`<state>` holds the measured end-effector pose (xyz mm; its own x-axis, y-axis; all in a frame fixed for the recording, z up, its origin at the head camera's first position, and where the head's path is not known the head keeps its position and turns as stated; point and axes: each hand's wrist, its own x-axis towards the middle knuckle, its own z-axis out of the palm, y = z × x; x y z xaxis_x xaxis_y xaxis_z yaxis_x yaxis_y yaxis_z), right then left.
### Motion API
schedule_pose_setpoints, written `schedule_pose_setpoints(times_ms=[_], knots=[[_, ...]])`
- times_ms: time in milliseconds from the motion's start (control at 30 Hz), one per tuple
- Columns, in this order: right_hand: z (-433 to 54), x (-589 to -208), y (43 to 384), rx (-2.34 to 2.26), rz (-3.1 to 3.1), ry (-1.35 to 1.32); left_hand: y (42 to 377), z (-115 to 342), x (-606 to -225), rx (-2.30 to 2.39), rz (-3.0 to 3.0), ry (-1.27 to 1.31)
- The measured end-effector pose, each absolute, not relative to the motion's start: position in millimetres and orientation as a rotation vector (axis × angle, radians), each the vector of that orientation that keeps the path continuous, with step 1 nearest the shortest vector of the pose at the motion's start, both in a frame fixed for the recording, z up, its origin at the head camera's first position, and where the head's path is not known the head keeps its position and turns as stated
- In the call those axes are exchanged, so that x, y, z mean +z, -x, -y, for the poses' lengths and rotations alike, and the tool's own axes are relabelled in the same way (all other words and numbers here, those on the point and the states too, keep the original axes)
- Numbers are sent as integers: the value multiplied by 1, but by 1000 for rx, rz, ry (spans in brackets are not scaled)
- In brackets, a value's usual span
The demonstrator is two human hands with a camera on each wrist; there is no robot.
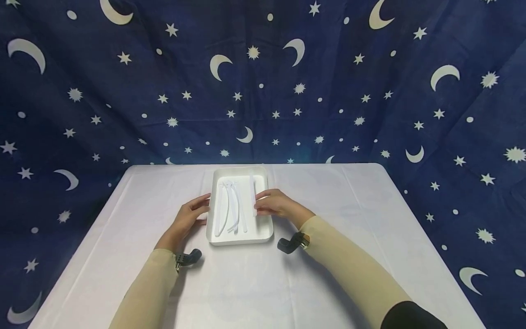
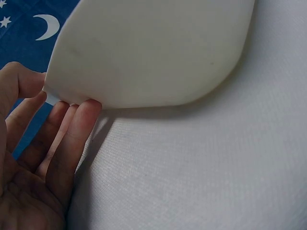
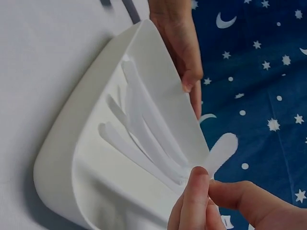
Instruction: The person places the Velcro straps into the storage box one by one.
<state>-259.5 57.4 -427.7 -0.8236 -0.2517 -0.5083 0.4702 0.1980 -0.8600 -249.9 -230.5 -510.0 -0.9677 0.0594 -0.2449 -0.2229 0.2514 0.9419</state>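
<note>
A shallow white tray (image 1: 239, 240) with rounded corners rests on the cloth-covered table. Several slim white plastic utensils (image 1: 222, 214) lie lengthwise in its left part, some of them bowed. From the left side, the left hand (image 1: 190, 216) grips the tray, with thumb at the rim and bent fingertips at the outer wall (image 2: 144, 57). Over the tray's right side, the right hand (image 1: 277, 204) pinches one more slim white utensil (image 3: 224, 149) between thumb and fingers. Its rounded end sticks out past the fingertips (image 3: 199, 178); the rest is partly hidden by the hand.
White cloth (image 1: 242, 283) covers the table on all sides of the tray. Behind hangs a dark blue curtain (image 1: 263, 132) with moons and stars. A dark wrist-worn camera (image 1: 291, 243) juts out near the tray's right side, another (image 1: 189, 257) below the left hand.
</note>
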Motion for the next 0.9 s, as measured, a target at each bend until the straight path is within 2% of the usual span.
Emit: schedule_pose_setpoints(times_ms=[900], knots=[[-24,-449,262,-1344,-2330,-207,249,230,-510,1753,-2319,170]])
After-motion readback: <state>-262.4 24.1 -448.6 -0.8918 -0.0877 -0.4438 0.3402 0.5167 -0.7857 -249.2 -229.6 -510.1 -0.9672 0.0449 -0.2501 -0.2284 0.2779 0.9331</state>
